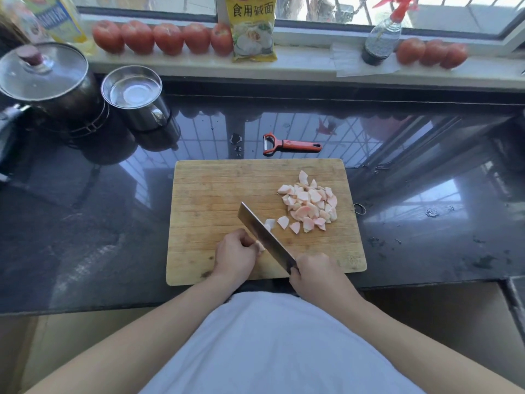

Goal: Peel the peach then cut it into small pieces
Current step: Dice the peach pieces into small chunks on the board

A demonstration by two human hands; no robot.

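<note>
On the cutting board (216, 194), our left hand (234, 255) pinches a peach piece (260, 246) with curled fingers; our right hand (315, 273) is wrapped around the cleaver (264, 236). Cut peach pieces (311, 203) lie at two o'clock. At twelve o'clock, a yellow bag (253, 27) reads "食用碱面".

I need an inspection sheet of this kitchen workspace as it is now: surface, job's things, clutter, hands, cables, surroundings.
Surface: dark glossy countertop, with wet specks; wooden cutting board on it.
Job's things: pile of peach pieces on the board; cleaver; red peeler behind the board.
Clutter: lidded pot, steel cup.
Hands: left hand holds a last peach piece; right hand grips the cleaver.
Cables: nothing seen.
Surroundings: windowsill with tomatoes, yellow packet, spray bottle.
</note>
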